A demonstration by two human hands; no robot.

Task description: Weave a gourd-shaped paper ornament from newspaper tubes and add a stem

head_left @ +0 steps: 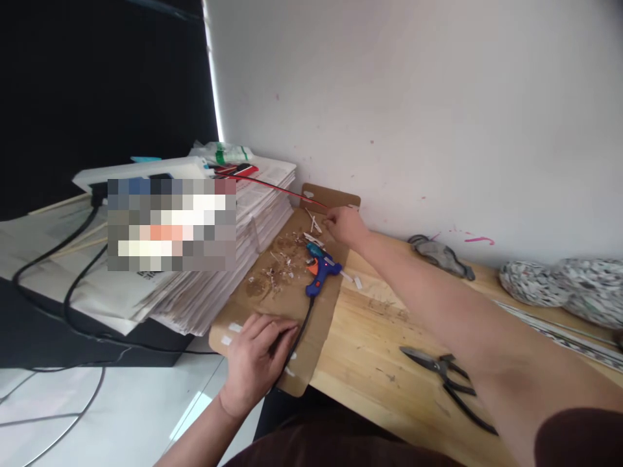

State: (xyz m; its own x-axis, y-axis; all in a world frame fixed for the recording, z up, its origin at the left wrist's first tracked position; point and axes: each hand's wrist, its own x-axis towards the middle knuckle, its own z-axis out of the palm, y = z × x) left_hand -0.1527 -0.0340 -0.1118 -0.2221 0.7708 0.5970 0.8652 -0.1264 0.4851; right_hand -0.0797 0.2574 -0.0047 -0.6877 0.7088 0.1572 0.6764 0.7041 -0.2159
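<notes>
My left hand (260, 353) rests on the near end of a brown cardboard sheet (311, 337). Its fingers lie loosely bent, with the thumb close beside a black cable (305, 321). That cable leads to a blue glue gun (324, 272) with an orange trigger, lying on its side on the cardboard. Farther off, my right hand (348, 226) reaches to the back of the sheet, thumb and fingers pinched together. What lies between those fingertips is too small to make out. White paper strips (314, 239) are right below them, and a thin red-and-black wire (287, 189) runs toward that hand.
Brown shavings and scraps (275, 266) litter the cardboard. Stacked newspapers (263, 220) stand left, with a white power strip (146, 172) on top. Black-handled shears (442, 373) lie on the wooden table (360, 363). Rolled-paper balls (533, 283) sit right, by the wall.
</notes>
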